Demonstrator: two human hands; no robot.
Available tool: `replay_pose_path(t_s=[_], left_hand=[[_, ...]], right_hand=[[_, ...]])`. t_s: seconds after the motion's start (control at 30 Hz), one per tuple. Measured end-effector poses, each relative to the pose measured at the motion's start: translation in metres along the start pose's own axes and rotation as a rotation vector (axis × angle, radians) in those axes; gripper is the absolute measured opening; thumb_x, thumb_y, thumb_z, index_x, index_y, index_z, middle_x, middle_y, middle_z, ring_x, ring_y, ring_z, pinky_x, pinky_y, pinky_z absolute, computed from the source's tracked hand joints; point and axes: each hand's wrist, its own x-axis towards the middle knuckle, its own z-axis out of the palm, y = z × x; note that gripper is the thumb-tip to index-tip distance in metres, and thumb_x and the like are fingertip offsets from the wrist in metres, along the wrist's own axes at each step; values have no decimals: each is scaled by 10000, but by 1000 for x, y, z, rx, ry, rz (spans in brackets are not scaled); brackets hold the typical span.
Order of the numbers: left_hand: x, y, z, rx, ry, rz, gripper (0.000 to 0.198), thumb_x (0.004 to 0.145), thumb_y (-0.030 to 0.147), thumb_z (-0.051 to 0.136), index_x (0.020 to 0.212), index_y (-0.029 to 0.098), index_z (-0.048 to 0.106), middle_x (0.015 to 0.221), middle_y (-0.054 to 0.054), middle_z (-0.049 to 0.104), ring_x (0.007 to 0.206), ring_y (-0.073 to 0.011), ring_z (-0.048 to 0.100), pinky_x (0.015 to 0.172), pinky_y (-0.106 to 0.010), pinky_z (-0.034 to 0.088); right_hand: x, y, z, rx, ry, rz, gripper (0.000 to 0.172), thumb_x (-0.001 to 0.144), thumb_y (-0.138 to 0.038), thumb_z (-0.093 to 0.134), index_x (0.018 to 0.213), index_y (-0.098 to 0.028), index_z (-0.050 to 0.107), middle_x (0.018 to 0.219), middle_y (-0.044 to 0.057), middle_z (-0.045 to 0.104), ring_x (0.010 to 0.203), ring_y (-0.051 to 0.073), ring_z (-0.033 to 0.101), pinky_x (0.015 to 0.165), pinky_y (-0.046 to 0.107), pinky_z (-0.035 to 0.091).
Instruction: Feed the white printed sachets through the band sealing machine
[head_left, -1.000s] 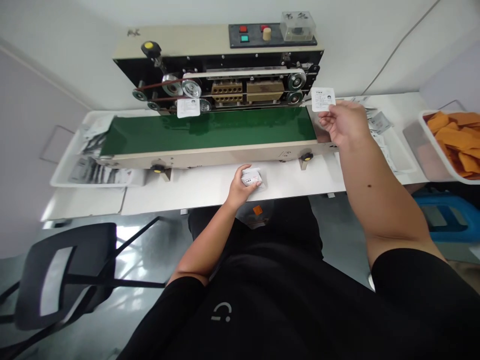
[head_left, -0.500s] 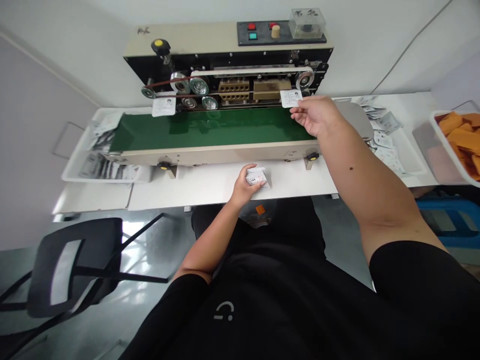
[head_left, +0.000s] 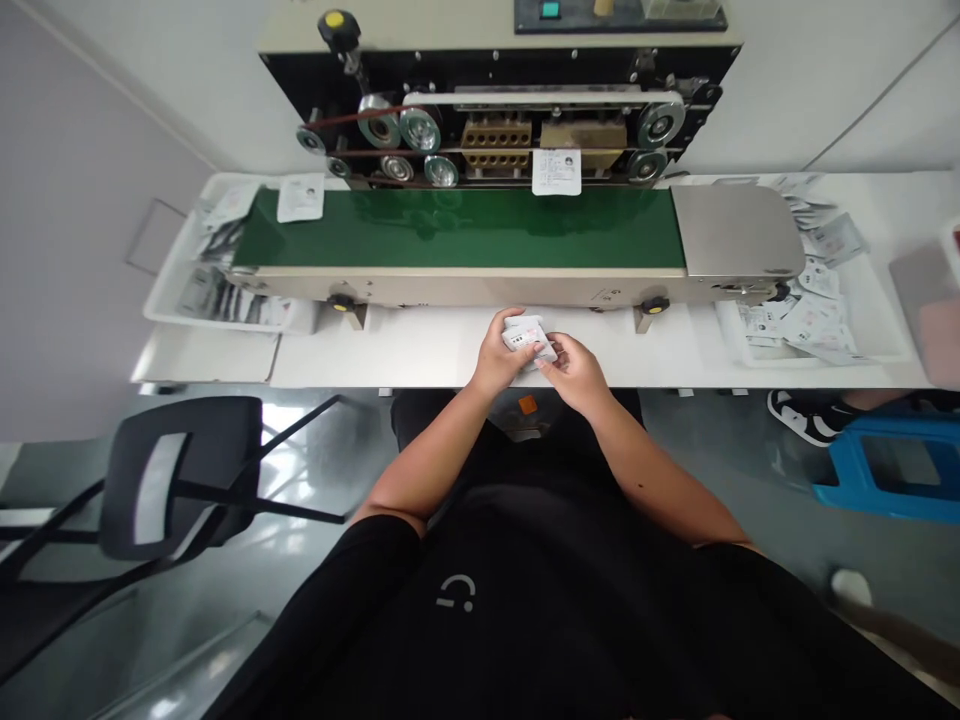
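My left hand [head_left: 498, 358] is closed around a small stack of white printed sachets [head_left: 525, 332], just above the front of the white table. At the stack's right edge, the fingers of my right hand [head_left: 577, 374] pinch a sachet; its fingertips are partly hidden. Behind my hands stands a band sealing machine [head_left: 495, 72] with a green conveyor belt [head_left: 480, 230]. One white sachet [head_left: 557, 174] hangs upright in the machine's band, below the brass blocks. Another sachet [head_left: 301, 198] is at the belt's left end, by the rim of a tray.
A white tray [head_left: 157, 305] of sachets stands under the belt's left end. At the right, a second white tray [head_left: 896, 345] holds more sachets. A black chair [head_left: 184, 450] is at the left, a blue stool [head_left: 900, 460] at the right. Another person's foot [head_left: 806, 415] shows beside it.
My right hand has let go of a sachet at the machine and come back to the stack in my left hand. Both sachets in the machine have travelled left. The view has tilted downward.
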Motion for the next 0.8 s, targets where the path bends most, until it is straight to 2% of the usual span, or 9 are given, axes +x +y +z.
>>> replay_pose_path(t_s=[0.1,0.2,0.33,0.4,0.47,0.6,0.8], left_hand=[[1,-4,-1,2,-3,3,798,739,539,920,1392,251,562,1182,-64,678,983,-202,663,855,-296,542],[3,-9,-2,-50,-27,21,834,741,552,920,1420,263,530,1205,-71,669,1046,-220,673,902,-318,557],[4,-15,-1,-101,-77,18,878,741,561,924,1452,274,496,1245,-88,654,1098,-246,686,922,-352,583],[5,-16,0,-98,-70,21,866,735,562,928,1436,276,507,1300,-99,639,1155,-263,678,952,-369,588],[6,-15,0,-100,-59,35,858,727,562,934,1418,274,515,1356,-108,622,1233,-280,656,1005,-385,584],[5,-14,0,-130,-70,13,846,740,526,933,1423,270,505,1304,-102,644,1197,-266,676,1004,-386,594],[2,-13,-2,-150,-101,-31,804,792,464,900,1456,277,488,1284,-99,668,1125,-235,712,956,-369,613]], right_hand=[[-1,11,12,-15,14,8,317,913,-486,721,1087,-221,733,871,34,694,735,167,597,721,295,483],[2,13,11,36,55,72,354,926,-558,695,943,-205,717,729,22,619,682,164,565,674,284,453],[4,10,2,100,178,31,391,930,-585,659,921,-201,728,845,53,644,759,175,586,716,299,494],[5,4,-5,115,230,-6,399,931,-594,652,911,-204,731,889,64,643,788,179,590,694,295,489],[7,-3,-13,155,232,0,401,922,-601,668,898,-205,726,840,57,623,747,168,572,641,281,459],[17,-24,-45,347,195,33,374,880,-569,756,910,-200,707,702,16,573,600,116,494,562,258,402],[60,-69,-133,516,395,4,190,955,-358,741,949,-192,649,720,5,603,567,88,543,523,212,448]])
